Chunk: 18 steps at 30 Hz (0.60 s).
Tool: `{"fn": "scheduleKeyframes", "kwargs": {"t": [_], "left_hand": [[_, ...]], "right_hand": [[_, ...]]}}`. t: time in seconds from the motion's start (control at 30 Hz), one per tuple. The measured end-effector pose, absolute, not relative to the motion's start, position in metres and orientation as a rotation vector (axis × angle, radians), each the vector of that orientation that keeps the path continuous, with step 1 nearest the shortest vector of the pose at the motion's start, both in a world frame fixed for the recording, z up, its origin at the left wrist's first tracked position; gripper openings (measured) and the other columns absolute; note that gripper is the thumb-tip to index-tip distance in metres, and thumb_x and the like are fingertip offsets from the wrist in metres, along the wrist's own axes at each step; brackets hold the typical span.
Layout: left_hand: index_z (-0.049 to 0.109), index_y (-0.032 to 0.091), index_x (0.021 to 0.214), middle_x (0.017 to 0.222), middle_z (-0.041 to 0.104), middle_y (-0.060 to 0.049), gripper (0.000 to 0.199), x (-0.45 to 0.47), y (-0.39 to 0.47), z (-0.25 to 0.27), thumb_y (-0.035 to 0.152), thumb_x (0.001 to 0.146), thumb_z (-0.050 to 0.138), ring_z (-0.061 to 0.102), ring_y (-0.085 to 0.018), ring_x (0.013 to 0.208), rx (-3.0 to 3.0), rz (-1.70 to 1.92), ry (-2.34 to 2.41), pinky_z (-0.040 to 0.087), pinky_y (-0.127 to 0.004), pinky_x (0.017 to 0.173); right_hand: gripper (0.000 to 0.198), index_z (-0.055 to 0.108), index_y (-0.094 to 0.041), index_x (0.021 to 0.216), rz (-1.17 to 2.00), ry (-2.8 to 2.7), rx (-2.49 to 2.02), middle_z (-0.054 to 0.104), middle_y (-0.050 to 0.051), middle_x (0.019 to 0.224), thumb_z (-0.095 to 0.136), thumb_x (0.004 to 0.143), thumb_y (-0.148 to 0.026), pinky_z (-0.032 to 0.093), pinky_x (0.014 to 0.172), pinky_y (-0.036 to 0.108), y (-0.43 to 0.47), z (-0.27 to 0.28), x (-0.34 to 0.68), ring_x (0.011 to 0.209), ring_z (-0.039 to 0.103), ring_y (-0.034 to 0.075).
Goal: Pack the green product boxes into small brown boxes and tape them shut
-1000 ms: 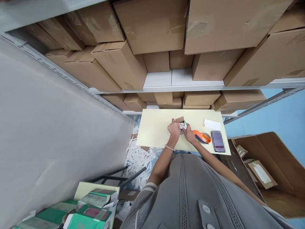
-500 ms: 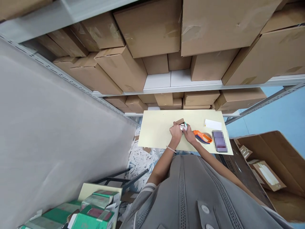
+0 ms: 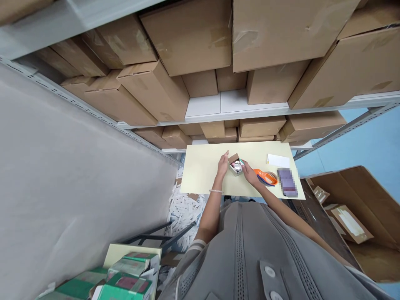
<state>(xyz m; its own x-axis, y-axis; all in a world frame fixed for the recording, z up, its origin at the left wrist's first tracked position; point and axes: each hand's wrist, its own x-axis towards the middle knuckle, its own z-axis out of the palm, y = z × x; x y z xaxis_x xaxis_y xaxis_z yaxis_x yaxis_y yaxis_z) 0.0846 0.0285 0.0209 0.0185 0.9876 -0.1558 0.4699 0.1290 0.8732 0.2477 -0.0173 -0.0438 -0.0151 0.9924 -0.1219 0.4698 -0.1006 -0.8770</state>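
A small cardboard box (image 3: 233,158) stands over the pale board, its brown flap raised at the back. Inside it shows a shiny silver, rounded item (image 3: 237,166); its kind I cannot make out. My right hand (image 3: 250,173) grips the box by its right side, near a green-and-white edge. To the left of the box, my left hand (image 3: 223,164) is open, fingers stretched upward and holding nothing. Just right of my right hand lies an orange tape dispenser (image 3: 265,177) with a blue edge.
The pale board (image 3: 200,166) also carries a white slip (image 3: 278,161) and a blurred purple item (image 3: 288,182). Shelves of cardboard boxes (image 3: 190,37) rise ahead. A large open carton (image 3: 368,200) is at right, green boxes (image 3: 128,285) at lower left, paper strips (image 3: 184,214) on the floor.
My left hand has let go of the small box and moved left, its fingers straightening. The box, kept in my right hand, shows more of its inside. The view has shifted slightly.
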Motion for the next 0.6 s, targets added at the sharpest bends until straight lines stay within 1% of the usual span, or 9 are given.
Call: {"fn": "scheduleKeyframes", "kwargs": {"t": [0.07,0.13,0.2,0.27,0.37,0.43,0.5,0.6], "left_hand": [[0.057,0.022,0.14,0.145,0.058,-0.005,0.047,0.094,0.029,0.017,0.033,0.105,0.027,0.053,-0.016,0.134,1.508,0.711,1.449,0.039,-0.03,0.115],[0.061,0.025,0.137,0.147,0.057,-0.003,0.042,0.101,0.021,0.013,0.034,0.102,0.038,0.05,-0.019,0.137,1.63,0.635,1.379,0.036,-0.032,0.117],[0.056,0.026,0.142,0.156,0.045,-0.003,0.044,0.105,0.009,0.008,0.032,0.1,0.04,0.039,-0.021,0.145,1.837,0.554,1.341,0.03,-0.037,0.122],[0.047,0.026,0.148,0.163,0.034,-0.003,0.049,0.106,-0.001,0.002,0.027,0.1,0.036,0.032,-0.022,0.149,2.018,0.502,1.326,0.027,-0.039,0.124],[0.041,0.024,0.152,0.165,0.028,-0.004,0.053,0.104,-0.008,-0.003,0.022,0.1,0.033,0.03,-0.022,0.149,2.116,0.478,1.331,0.028,-0.041,0.123],[0.041,0.024,0.152,0.165,0.028,-0.004,0.055,0.103,-0.006,-0.005,0.019,0.098,0.034,0.031,-0.022,0.148,2.106,0.478,1.343,0.03,-0.042,0.122],[0.043,0.026,0.151,0.164,0.031,-0.002,0.055,0.103,-0.003,-0.006,0.018,0.097,0.037,0.033,-0.021,0.146,2.05,0.495,1.364,0.033,-0.041,0.121],[0.05,0.028,0.147,0.159,0.041,-0.001,0.054,0.102,0.004,-0.007,0.017,0.094,0.045,0.04,-0.022,0.142,1.903,0.535,1.392,0.036,-0.04,0.118]], "right_hand": [[0.054,0.043,-0.025,0.145,1.09,-1.544,-1.587,0.059,0.013,0.137,0.036,0.097,-0.05,0.047,0.103,0.049,-0.017,-0.042,0.248,0.121,0.059,0.029],[0.06,0.036,-0.024,0.148,1.138,-1.544,-1.535,0.052,0.014,0.145,0.042,0.094,-0.051,0.045,0.106,0.05,-0.018,-0.041,0.248,0.126,0.055,0.028],[0.069,0.03,-0.024,0.15,1.174,-1.544,-1.501,0.045,0.015,0.151,0.048,0.09,-0.052,0.042,0.109,0.05,-0.02,-0.04,0.249,0.131,0.051,0.028],[0.076,0.027,-0.025,0.151,1.191,-1.555,-1.471,0.04,0.016,0.154,0.053,0.086,-0.053,0.04,0.111,0.051,-0.023,-0.039,0.25,0.135,0.047,0.028],[0.079,0.026,-0.025,0.152,1.188,-1.591,-1.427,0.036,0.016,0.155,0.056,0.085,-0.054,0.037,0.114,0.05,-0.025,-0.035,0.252,0.138,0.044,0.027],[0.081,0.027,-0.025,0.152,1.176,-1.618,-1.421,0.035,0.016,0.156,0.058,0.084,-0.056,0.033,0.117,0.05,-0.026,-0.032,0.254,0.139,0.043,0.027],[0.084,0.026,-0.025,0.152,1.15,-1.635,-1.431,0.034,0.016,0.156,0.061,0.083,-0.058,0.033,0.117,0.05,-0.027,-0.029,0.256,0.14,0.042,0.028],[0.091,0.025,-0.025,0.154,1.098,-1.629,-1.475,0.033,0.018,0.155,0.065,0.08,-0.059,0.039,0.113,0.052,-0.03,-0.03,0.253,0.139,0.044,0.031]]}}
